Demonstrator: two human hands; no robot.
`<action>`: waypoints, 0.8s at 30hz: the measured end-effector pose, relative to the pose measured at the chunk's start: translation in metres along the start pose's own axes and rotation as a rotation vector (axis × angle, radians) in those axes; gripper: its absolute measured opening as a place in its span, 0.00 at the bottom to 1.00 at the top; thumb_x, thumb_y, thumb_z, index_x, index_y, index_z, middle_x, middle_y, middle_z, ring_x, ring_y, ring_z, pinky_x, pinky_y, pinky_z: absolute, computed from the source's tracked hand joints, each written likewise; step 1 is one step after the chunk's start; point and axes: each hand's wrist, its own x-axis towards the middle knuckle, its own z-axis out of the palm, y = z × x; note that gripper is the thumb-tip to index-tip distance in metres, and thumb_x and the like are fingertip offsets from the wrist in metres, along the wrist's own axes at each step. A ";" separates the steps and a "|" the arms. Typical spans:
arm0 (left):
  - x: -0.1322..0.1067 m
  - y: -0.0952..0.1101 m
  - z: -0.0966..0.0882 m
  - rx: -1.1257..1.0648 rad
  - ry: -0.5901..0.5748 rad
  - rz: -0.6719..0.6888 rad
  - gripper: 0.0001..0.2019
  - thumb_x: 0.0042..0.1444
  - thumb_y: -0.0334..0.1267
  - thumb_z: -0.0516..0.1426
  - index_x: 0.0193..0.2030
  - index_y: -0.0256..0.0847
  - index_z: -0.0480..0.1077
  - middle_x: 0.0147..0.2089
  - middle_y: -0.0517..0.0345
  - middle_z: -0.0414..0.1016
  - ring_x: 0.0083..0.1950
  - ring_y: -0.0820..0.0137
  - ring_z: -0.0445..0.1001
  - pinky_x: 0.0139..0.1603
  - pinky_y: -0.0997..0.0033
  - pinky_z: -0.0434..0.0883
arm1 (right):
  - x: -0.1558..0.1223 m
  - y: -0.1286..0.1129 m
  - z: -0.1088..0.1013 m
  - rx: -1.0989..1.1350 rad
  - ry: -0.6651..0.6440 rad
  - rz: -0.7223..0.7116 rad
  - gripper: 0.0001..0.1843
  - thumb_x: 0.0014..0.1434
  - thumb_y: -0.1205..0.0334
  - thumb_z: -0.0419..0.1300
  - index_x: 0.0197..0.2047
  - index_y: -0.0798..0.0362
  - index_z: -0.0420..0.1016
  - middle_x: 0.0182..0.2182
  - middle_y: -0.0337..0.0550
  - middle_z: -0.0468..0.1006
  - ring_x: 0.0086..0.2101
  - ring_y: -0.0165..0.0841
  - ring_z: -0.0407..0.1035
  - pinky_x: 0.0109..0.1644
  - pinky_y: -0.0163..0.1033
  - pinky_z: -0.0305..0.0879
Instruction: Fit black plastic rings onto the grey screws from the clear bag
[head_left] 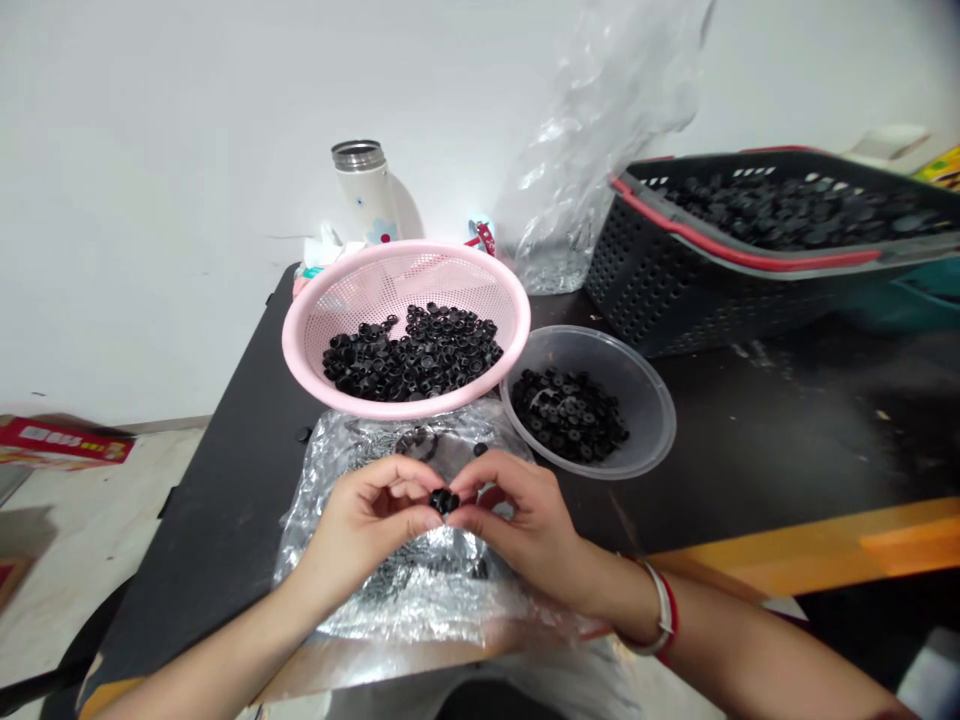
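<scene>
Between the fingertips of both hands is a small black plastic part (444, 501), round in outline; its finer shape is too small to make out. My left hand (382, 505) pinches it from the left, and my right hand (517, 505) pinches it from the right. Both hands are over a clear plastic bag (352, 620) lying on the table, with small metal-looking pieces showing through it. Just beyond stands a pink mesh basket (300, 350) holding many small black parts. A clear round tub (660, 420) to its right contains black disc-like pieces.
A large dark crate (637, 270) with a red handle, full of black parts, stands on the table (247, 400) at the right. Behind the basket is an open white flask (364, 190). Clear plastic film (592, 120) hangs against the wall. A red box (64, 443) is at far left.
</scene>
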 end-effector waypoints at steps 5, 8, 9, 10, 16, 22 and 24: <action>-0.002 0.000 0.001 0.010 -0.016 -0.020 0.10 0.48 0.27 0.67 0.37 0.42 0.80 0.28 0.61 0.79 0.28 0.79 0.75 0.31 0.87 0.71 | 0.002 0.000 0.000 -0.006 0.015 -0.006 0.07 0.57 0.62 0.68 0.34 0.57 0.76 0.27 0.39 0.76 0.27 0.24 0.68 0.30 0.27 0.65; -0.002 0.000 0.002 0.022 -0.019 -0.008 0.10 0.48 0.27 0.67 0.38 0.42 0.80 0.29 0.59 0.81 0.29 0.78 0.77 0.32 0.85 0.73 | 0.003 -0.001 0.000 0.007 0.014 -0.033 0.06 0.58 0.62 0.67 0.35 0.57 0.77 0.29 0.41 0.77 0.29 0.26 0.69 0.31 0.28 0.65; -0.002 0.001 0.002 0.032 -0.012 0.003 0.09 0.49 0.27 0.66 0.37 0.41 0.80 0.29 0.59 0.81 0.29 0.78 0.77 0.32 0.85 0.73 | 0.003 -0.001 -0.001 0.015 0.010 -0.031 0.06 0.58 0.63 0.67 0.35 0.57 0.78 0.29 0.42 0.77 0.29 0.26 0.70 0.31 0.28 0.66; -0.002 0.001 0.002 0.044 -0.002 0.018 0.09 0.49 0.27 0.66 0.37 0.41 0.80 0.29 0.59 0.81 0.29 0.78 0.76 0.32 0.85 0.73 | 0.003 -0.001 -0.001 0.024 0.005 -0.022 0.05 0.58 0.64 0.67 0.36 0.57 0.78 0.29 0.42 0.77 0.29 0.26 0.70 0.31 0.27 0.66; -0.002 0.004 0.005 0.170 0.054 0.114 0.08 0.47 0.26 0.66 0.36 0.40 0.79 0.28 0.59 0.79 0.28 0.77 0.75 0.30 0.84 0.73 | 0.001 -0.003 0.000 0.171 -0.032 0.146 0.05 0.56 0.65 0.68 0.36 0.55 0.78 0.30 0.39 0.77 0.31 0.25 0.70 0.31 0.27 0.66; -0.004 0.001 0.000 0.410 0.045 0.356 0.05 0.50 0.31 0.68 0.35 0.40 0.80 0.33 0.55 0.79 0.31 0.72 0.74 0.31 0.77 0.72 | 0.003 0.005 0.007 0.679 -0.075 0.567 0.17 0.47 0.62 0.73 0.37 0.53 0.71 0.29 0.33 0.70 0.26 0.24 0.66 0.23 0.25 0.66; -0.003 -0.002 -0.003 0.473 0.036 0.459 0.05 0.51 0.34 0.67 0.36 0.42 0.80 0.35 0.55 0.76 0.33 0.72 0.74 0.33 0.75 0.72 | 0.005 0.006 0.006 0.758 -0.132 0.647 0.20 0.45 0.62 0.74 0.39 0.53 0.73 0.29 0.34 0.71 0.26 0.25 0.67 0.21 0.25 0.67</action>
